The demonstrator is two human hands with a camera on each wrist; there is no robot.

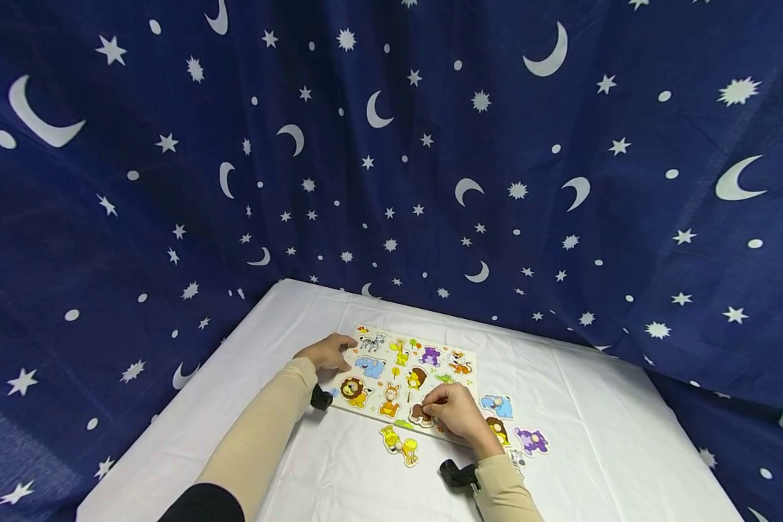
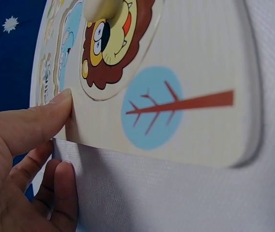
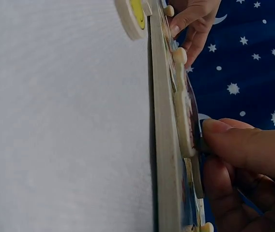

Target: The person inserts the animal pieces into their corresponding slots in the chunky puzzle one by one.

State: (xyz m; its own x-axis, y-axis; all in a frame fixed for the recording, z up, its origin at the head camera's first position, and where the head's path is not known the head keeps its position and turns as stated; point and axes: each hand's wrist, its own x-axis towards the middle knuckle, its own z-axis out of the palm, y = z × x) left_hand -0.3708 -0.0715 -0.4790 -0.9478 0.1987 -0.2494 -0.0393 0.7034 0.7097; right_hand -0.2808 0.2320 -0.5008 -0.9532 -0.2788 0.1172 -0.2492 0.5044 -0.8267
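Observation:
A wooden animal puzzle board (image 1: 471, 360) lies on the white cloth. My right hand (image 1: 457, 413) pinches a brown animal puzzle piece (image 1: 419, 415) between thumb and fingertips, low over the board's near edge. In the right wrist view this piece (image 3: 183, 121) stands proud of the board's face. At the opposite side my left hand (image 1: 326, 353) rests on the board's left edge, its thumb (image 2: 62, 99) touching the top surface. A knobbed lion piece (image 1: 352, 391) sits in the board near that hand, and an orange kangaroo piece (image 1: 389, 400) lies between the hands.
On the cloth in front of the board lies a giraffe piece (image 1: 398, 445). Right of the board are a blue elephant piece (image 1: 497, 406), a hedgehog piece (image 1: 496, 430), a purple hippo piece (image 1: 531, 441) and a zebra piece (image 1: 517, 459). A starry blue curtain (image 1: 431, 239) hangs behind the table.

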